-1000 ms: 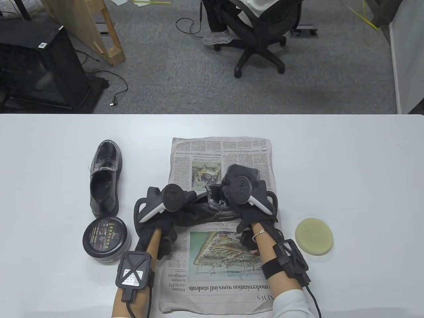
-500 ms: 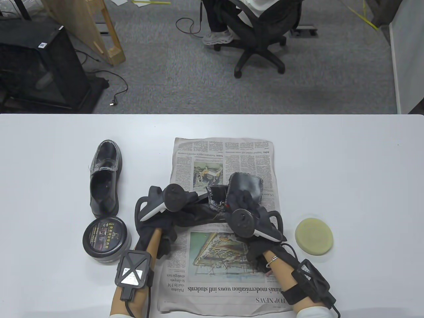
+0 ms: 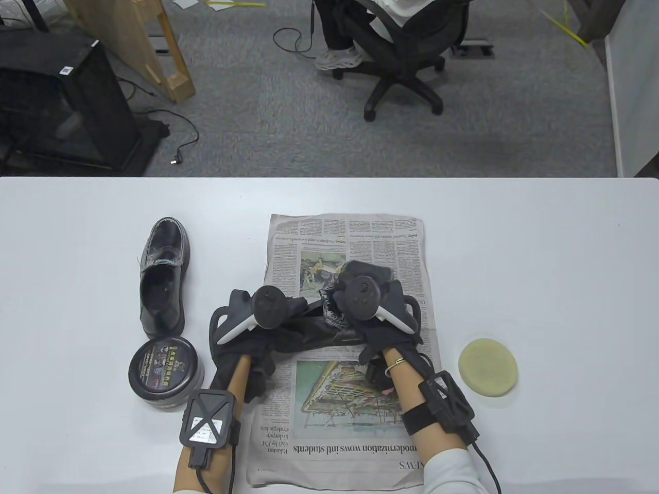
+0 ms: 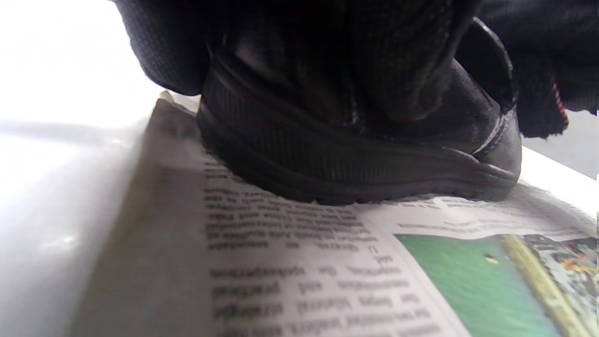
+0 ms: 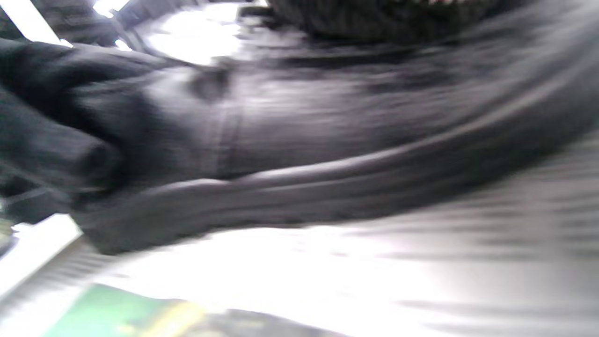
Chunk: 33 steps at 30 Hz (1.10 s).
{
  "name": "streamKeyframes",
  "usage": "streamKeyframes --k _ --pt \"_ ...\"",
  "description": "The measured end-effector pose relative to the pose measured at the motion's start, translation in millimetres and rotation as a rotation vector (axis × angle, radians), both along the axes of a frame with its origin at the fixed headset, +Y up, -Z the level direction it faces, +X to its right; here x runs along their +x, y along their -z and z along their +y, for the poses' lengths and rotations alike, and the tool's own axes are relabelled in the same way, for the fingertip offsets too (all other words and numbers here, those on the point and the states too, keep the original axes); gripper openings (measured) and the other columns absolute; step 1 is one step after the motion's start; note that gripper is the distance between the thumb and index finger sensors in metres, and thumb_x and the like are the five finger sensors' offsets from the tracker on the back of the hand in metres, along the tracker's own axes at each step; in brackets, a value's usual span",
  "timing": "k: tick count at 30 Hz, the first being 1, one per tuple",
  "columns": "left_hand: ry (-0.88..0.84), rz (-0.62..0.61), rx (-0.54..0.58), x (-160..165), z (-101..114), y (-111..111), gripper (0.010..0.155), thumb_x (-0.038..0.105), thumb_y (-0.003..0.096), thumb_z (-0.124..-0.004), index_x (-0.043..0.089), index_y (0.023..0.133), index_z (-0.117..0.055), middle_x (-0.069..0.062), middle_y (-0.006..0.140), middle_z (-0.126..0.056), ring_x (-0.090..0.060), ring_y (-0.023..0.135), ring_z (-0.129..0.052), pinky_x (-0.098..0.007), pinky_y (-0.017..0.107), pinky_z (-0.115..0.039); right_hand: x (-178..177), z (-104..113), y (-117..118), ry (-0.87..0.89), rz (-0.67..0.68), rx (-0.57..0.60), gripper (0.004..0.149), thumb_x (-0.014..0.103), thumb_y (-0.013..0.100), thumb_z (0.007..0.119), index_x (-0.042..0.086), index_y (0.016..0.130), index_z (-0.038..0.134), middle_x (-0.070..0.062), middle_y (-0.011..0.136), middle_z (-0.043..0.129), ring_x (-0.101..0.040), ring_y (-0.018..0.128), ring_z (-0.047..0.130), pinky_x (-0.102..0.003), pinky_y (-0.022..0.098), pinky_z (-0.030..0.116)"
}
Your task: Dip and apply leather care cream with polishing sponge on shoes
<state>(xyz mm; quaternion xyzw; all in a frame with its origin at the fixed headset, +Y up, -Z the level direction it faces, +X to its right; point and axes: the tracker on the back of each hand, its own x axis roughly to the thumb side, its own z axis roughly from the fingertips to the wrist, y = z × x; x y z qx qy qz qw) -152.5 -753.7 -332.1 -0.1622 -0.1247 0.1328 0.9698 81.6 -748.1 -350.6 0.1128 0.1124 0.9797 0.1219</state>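
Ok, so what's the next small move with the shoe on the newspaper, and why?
Probably stroke the right hand and the dark pad under it across the toe: the left hand braces the shoe on the newspaper.

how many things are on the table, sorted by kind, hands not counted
shoes: 2, one beside the newspaper, one on it under both hands
cream tin: 1
sponge: 1
newspaper: 1
dark cloth or pad under the right hand: 1, mostly hidden
total: 6
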Motion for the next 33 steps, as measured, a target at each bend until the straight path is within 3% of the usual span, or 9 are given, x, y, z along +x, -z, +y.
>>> streamKeyframes --k 7,12,15,20,28,33 --pt "0.008 -0.003 0.005 1 0 0 0.073 0.046 0.0451 -0.088 0.036 0.110 -0.055 0.000 0.117 -0.070 -0.029 0.104 -0.075 -0.048 0.072 -0.073 34 -8 -26 -0.065 0.024 0.025 0.064 0.040 0.066 0.034 0.004 0.118 0.020 -0.027 0.118 0.015 -0.057 0.104 0.016 -0.064 0.070 0.027" --pt "0.022 -0.014 0.012 3 1 0 0.072 0.045 0.0444 -0.088 0.036 0.109 -0.056 0.000 0.117 -0.070 -0.029 0.104 -0.075 -0.049 0.073 -0.072 15 -9 -60 -0.078 0.154 0.088 0.066 0.038 0.066 0.035 -0.002 0.117 0.020 -0.034 0.116 0.016 -0.063 0.101 0.018 -0.067 0.069 0.034" --pt "0.002 -0.014 0.002 2 0 1 0.072 0.045 0.0445 -0.088 0.036 0.108 -0.056 0.001 0.117 -0.069 -0.029 0.105 -0.074 -0.049 0.073 -0.072 -7 -2 -69 0.087 0.216 0.079 0.066 0.038 0.067 0.035 -0.004 0.117 0.020 -0.036 0.115 0.016 -0.065 0.101 0.021 -0.069 0.069 0.035" --pt "-0.002 -0.015 -0.011 3 0 1 0.071 0.044 0.0448 -0.088 0.037 0.108 -0.057 0.001 0.118 -0.068 -0.028 0.106 -0.073 -0.049 0.074 -0.072 -31 11 -47 0.310 0.202 0.043 0.063 0.039 0.067 0.036 0.004 0.119 0.027 -0.028 0.120 0.020 -0.061 0.104 0.020 -0.069 0.070 0.032" --pt "-0.013 -0.001 -0.005 3 -1 0 0.071 0.045 0.0449 -0.088 0.036 0.108 -0.057 0.000 0.118 -0.069 -0.029 0.105 -0.074 -0.049 0.073 -0.073 -15 2 -4 0.130 0.029 -0.014 0.062 0.043 0.066 0.033 0.010 0.119 0.029 -0.023 0.122 0.029 -0.053 0.108 0.025 -0.064 0.071 0.029" --pt "-0.008 0.007 0.001 2 -1 -2 0.072 0.046 0.0453 -0.087 0.036 0.109 -0.056 -0.001 0.117 -0.069 -0.030 0.104 -0.075 -0.049 0.072 -0.074 26 -4 -7 0.005 -0.002 -0.061 0.063 0.041 0.066 0.032 0.009 0.119 0.020 -0.023 0.120 0.018 -0.050 0.106 0.014 -0.061 0.069 0.023"
